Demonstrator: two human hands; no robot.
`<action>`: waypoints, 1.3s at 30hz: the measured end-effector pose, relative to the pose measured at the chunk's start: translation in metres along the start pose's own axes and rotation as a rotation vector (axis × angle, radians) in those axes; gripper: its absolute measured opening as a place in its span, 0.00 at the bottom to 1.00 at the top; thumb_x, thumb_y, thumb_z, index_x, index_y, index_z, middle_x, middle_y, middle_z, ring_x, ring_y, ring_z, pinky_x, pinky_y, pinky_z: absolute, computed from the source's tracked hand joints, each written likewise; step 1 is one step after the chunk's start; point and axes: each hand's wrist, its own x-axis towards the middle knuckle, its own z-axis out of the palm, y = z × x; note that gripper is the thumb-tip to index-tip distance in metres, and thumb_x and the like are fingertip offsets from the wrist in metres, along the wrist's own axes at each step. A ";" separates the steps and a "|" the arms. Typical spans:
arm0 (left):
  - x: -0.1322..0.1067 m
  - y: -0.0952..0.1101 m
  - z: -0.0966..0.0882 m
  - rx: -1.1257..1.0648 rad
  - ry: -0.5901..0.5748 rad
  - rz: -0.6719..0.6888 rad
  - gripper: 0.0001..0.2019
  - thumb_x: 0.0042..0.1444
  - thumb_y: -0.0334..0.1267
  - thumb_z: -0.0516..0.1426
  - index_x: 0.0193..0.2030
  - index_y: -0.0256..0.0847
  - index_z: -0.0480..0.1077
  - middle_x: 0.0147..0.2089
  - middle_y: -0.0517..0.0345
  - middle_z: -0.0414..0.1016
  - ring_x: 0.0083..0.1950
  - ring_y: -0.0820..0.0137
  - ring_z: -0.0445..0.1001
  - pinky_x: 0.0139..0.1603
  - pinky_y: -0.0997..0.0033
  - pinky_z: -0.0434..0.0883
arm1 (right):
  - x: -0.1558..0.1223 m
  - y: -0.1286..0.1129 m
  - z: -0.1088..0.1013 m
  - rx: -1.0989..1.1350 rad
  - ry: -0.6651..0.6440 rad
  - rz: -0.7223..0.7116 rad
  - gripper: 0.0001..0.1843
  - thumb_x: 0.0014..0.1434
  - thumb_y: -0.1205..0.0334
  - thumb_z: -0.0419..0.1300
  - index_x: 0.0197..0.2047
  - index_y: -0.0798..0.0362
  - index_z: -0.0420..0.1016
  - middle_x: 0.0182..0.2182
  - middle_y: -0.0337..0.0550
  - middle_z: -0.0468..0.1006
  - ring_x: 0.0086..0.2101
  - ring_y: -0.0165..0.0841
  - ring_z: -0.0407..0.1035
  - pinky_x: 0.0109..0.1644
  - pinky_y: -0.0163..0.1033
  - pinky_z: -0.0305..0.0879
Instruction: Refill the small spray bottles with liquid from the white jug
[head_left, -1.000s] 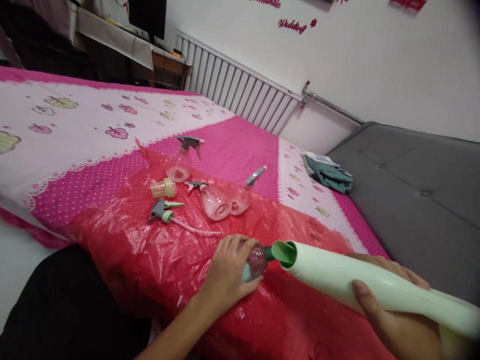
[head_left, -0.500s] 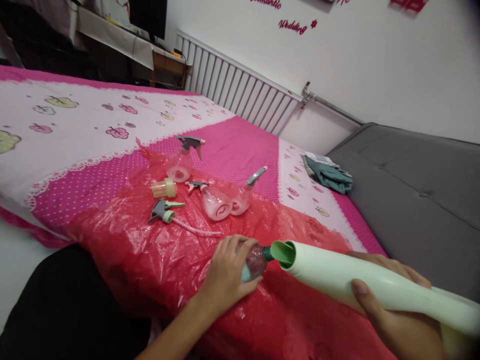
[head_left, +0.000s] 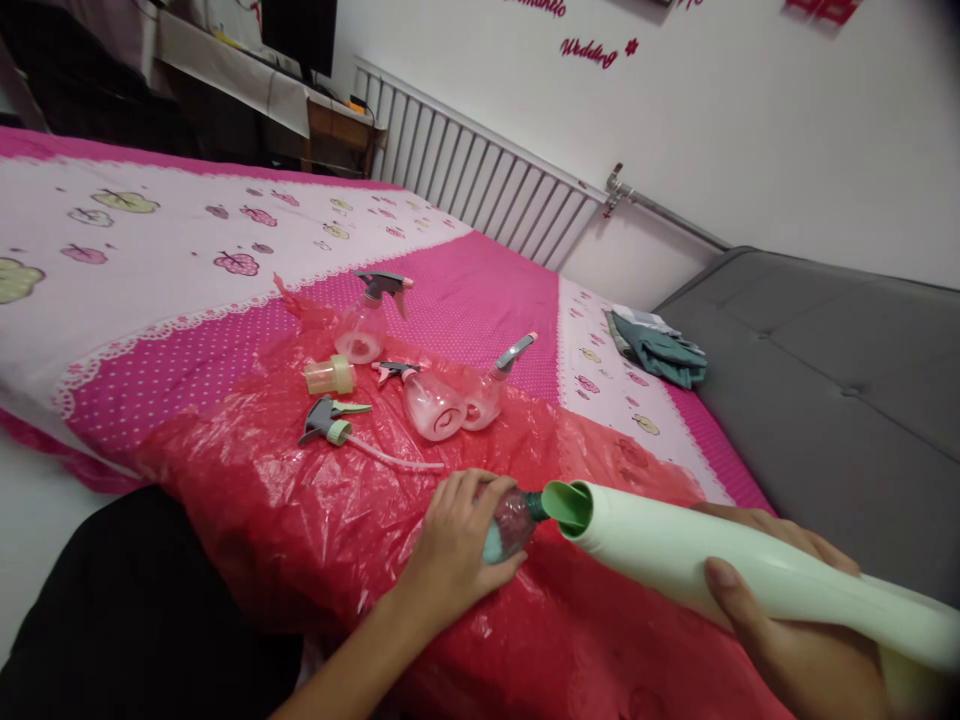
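My left hand is closed around a clear spray bottle body, tilted, with bluish stuff inside and a green neck. In my right hand is a large pale green bottle, tipped so that its green spout meets the small bottle's mouth. Whether liquid is flowing I cannot tell. A grey and green spray trigger head with a long tube lies to the left of my left hand. Near it is a small clear cup with a cream-coloured collar.
Red plastic sheeting covers part of the pink bed. On it are an upright pink spray bottle and two more pink spray bottles lying tilted. Folded clothes lie by the grey headboard. A radiator stands behind.
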 end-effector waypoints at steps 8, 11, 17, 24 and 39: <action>0.000 0.000 0.000 -0.003 -0.003 -0.008 0.33 0.50 0.34 0.72 0.62 0.42 0.67 0.57 0.46 0.73 0.56 0.48 0.73 0.57 0.42 0.75 | 0.001 -0.002 -0.002 -0.004 0.015 0.003 0.21 0.78 0.43 0.46 0.52 0.49 0.71 0.46 0.37 0.74 0.45 0.37 0.66 0.56 0.43 0.52; 0.000 0.000 0.000 -0.004 -0.002 -0.009 0.33 0.51 0.35 0.72 0.62 0.44 0.66 0.57 0.47 0.72 0.56 0.48 0.73 0.58 0.42 0.75 | 0.003 -0.003 -0.002 -0.017 0.021 -0.015 0.21 0.79 0.43 0.46 0.52 0.49 0.71 0.46 0.37 0.74 0.45 0.37 0.66 0.55 0.43 0.52; 0.000 0.000 0.000 -0.007 -0.016 -0.017 0.33 0.52 0.36 0.71 0.62 0.44 0.66 0.57 0.47 0.72 0.56 0.48 0.73 0.58 0.41 0.74 | 0.002 -0.001 -0.001 -0.008 0.011 0.001 0.21 0.78 0.43 0.47 0.52 0.49 0.71 0.46 0.37 0.74 0.45 0.37 0.67 0.55 0.44 0.52; 0.001 0.000 -0.001 -0.013 -0.018 -0.024 0.32 0.51 0.35 0.71 0.62 0.44 0.66 0.57 0.48 0.72 0.56 0.49 0.73 0.58 0.41 0.74 | 0.003 -0.002 -0.001 -0.001 0.022 -0.001 0.21 0.78 0.43 0.47 0.52 0.49 0.72 0.45 0.36 0.75 0.44 0.37 0.67 0.55 0.44 0.53; 0.004 -0.001 -0.004 -0.083 0.019 0.026 0.32 0.54 0.36 0.72 0.62 0.48 0.64 0.57 0.50 0.72 0.57 0.50 0.73 0.59 0.44 0.73 | -0.020 0.007 0.021 0.216 -0.019 0.333 0.29 0.72 0.32 0.51 0.50 0.47 0.77 0.48 0.39 0.76 0.47 0.42 0.71 0.57 0.49 0.59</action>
